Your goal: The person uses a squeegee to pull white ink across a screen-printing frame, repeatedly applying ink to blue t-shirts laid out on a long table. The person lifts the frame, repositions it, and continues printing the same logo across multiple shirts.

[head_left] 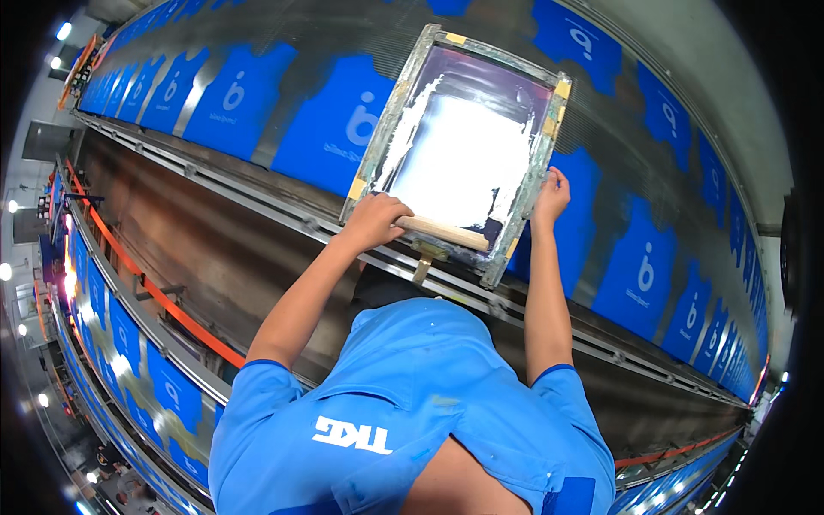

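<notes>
Frame [390,118] lies over the counter [335,34], right in front of the person, its near end by the metal rail [283,212] along the counter's edge. A bracket [424,259] juts from that end over the rail, likely to locate the frame squarely. Hands are apart, one to each side, which probably steadies the frame evenly. The left hand [376,221] curls over the near left corner, fingers at the left end of the wooden bar [451,233]; whether it grips bar, wood or both, I cannot tell. The right hand [552,199] bends its fingers beside the right side; whether they pinch it, I cannot tell. White ink [472,154] pools inside, presumably contained by the raised sides, with the bar across its near end. Blue panels [313,129] show on both sides, spaced in a row, perhaps so each has its own spot.
</notes>
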The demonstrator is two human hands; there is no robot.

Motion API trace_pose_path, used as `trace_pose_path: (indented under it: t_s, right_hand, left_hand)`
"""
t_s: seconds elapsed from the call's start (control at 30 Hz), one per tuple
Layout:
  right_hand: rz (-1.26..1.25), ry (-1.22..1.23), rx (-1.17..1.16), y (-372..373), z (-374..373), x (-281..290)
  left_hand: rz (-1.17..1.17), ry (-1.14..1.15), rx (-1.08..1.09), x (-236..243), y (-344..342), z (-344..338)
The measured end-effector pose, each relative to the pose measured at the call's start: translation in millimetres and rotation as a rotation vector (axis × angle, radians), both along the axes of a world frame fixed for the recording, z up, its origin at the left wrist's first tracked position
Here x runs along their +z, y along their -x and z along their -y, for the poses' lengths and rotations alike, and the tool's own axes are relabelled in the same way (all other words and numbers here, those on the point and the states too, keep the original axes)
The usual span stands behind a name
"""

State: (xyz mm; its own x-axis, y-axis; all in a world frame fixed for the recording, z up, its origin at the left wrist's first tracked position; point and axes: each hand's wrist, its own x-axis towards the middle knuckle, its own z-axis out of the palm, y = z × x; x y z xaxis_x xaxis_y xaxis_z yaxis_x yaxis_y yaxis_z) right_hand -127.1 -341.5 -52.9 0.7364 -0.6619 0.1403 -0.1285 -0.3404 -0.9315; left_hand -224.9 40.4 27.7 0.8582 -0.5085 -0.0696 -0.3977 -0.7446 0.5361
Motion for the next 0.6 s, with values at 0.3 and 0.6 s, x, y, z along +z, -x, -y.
trace_pose_path:
  t_s: [0.3, 0.6]
  right_hand:
    - [0.0, -0.003, 0.038, 20.8, -29.7, 7.5]
    - [-0.129, 0.148, 0.021, 43.5, -13.2, 17.7]
  left_hand:
    - [0.029, -0.01, -0.003, -11.8, 8.1, -26.8]
    - [0.112, -0.014, 0.014, -13.1, 45.8, -3.9]
